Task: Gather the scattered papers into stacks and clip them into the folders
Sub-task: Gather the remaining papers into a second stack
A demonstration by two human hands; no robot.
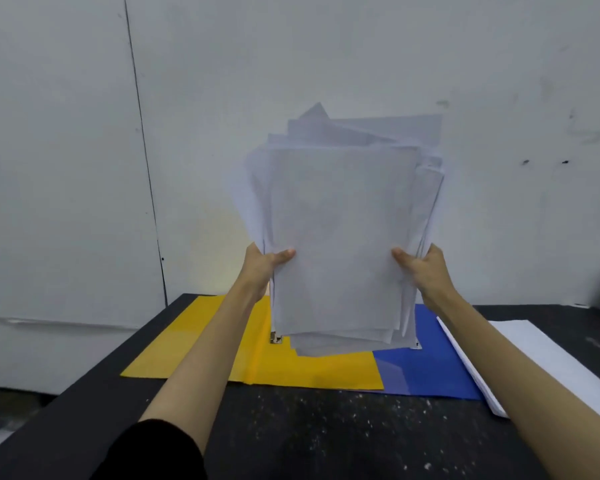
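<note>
Dark speckled table (326, 427) against a grey wall. Left hand (262, 263) and right hand (426, 268) are gripping the ragged paper stack (340, 237) upright by its side edges, likely for squaring, over the open yellow folder (291, 365) and its clip (276, 338).

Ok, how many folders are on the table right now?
2: a yellow folder lying open at left-centre, and a blue folder just right of it, partly beneath it. The held papers might hide more.
</note>
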